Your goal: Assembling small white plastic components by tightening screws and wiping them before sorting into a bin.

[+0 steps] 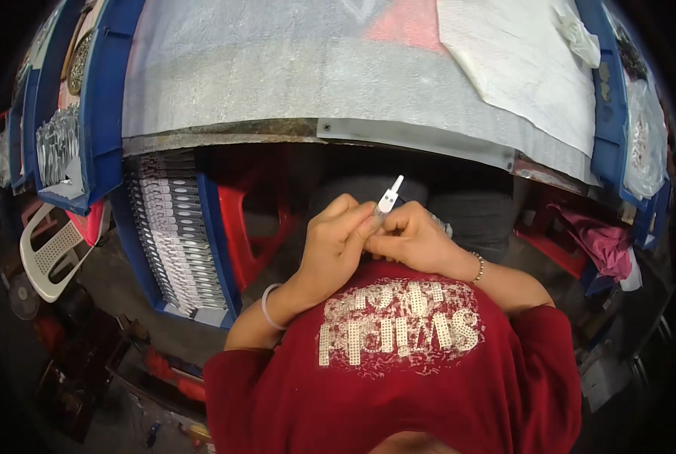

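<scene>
Between both sets of fingertips: small white metal clip [390, 195], pinched by left hand [336, 238] and right hand [412, 236]; blue crate of stacked parts [173, 234] well left.

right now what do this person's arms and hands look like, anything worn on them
Both forearms are bare below short dark red sleeves. The left hand has a thin pale bangle round its wrist; the right hand has a slim beaded bracelet round its wrist. No gloves; I can make out no rings.

Single head view, steeply downward, close over the lap.
</scene>
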